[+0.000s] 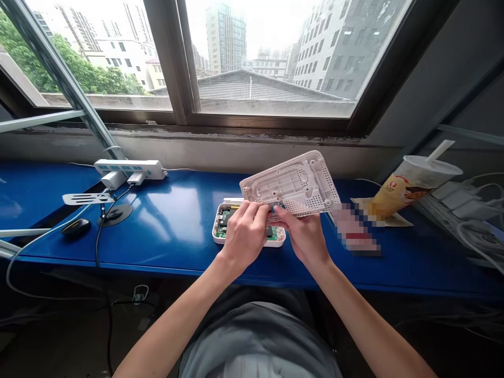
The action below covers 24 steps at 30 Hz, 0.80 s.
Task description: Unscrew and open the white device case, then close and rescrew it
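A pale plastic cover (pixel 283 181) with rows of small holes is held tilted above the desk, its ribbed inner face toward me. My right hand (pixel 307 231) grips its lower edge, the thumb lying on the inner side. My left hand (pixel 248 226) is closed at the same edge, its curled fingertips meeting the right thumb. A small dark piece shows between the fingertips; its kind I cannot make out. Below, partly hidden by my hands, a white casing (pixel 216 236) lies on the desk with a green circuit board (pixel 222 231) in it.
On the blue desk (pixel 177 226), a power strip (pixel 129 169) with plugs stands back left, near a black mouse (pixel 76 228) and a metal stand (pixel 88 199). At right are a drink cup (pixel 409 184) with a straw, a blurred-out flat item (pixel 358 233) and white cables (pixel 472 215).
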Each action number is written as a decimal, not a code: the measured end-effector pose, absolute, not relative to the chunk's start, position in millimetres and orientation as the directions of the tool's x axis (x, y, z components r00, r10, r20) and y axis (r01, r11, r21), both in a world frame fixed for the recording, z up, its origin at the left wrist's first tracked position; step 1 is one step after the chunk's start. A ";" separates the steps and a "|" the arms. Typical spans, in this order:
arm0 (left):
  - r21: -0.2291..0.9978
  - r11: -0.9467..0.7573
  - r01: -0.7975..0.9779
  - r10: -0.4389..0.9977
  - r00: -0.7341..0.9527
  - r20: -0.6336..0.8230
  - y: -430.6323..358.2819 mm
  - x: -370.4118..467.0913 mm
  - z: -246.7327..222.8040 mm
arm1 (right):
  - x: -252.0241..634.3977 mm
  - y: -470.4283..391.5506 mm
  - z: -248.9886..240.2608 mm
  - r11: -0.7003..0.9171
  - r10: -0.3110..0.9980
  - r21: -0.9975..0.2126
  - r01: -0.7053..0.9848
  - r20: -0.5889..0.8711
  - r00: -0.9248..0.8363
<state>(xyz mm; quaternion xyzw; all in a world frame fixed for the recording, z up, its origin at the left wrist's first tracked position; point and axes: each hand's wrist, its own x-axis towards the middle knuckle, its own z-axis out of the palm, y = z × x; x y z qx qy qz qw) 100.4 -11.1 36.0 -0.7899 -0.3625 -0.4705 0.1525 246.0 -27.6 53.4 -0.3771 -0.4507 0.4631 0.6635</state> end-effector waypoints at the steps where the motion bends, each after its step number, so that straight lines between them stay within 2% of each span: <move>1: 0.101 -0.684 0.722 0.429 0.288 0.856 -11.8 100.1 36.9 | 246.0 -26.8 53.6 0.291 0.954 -0.917 -0.274 0.256 0.156; 14: 0.145 -0.649 0.747 0.485 0.259 0.835 -10.8 100.9 35.5 | 237.2 -22.2 54.2 0.293 0.953 -0.904 -0.311 0.251 0.167; 19: 0.189 -0.633 0.751 0.492 0.202 0.847 -10.4 106.7 34.5 | 237.6 -22.2 60.5 0.259 0.963 -0.906 -0.333 0.215 0.164; 24: 0.160 -0.635 0.755 0.498 0.243 0.832 -13.1 107.1 37.5 | 243.3 -20.9 59.5 0.238 0.970 -0.907 -0.346 0.206 0.128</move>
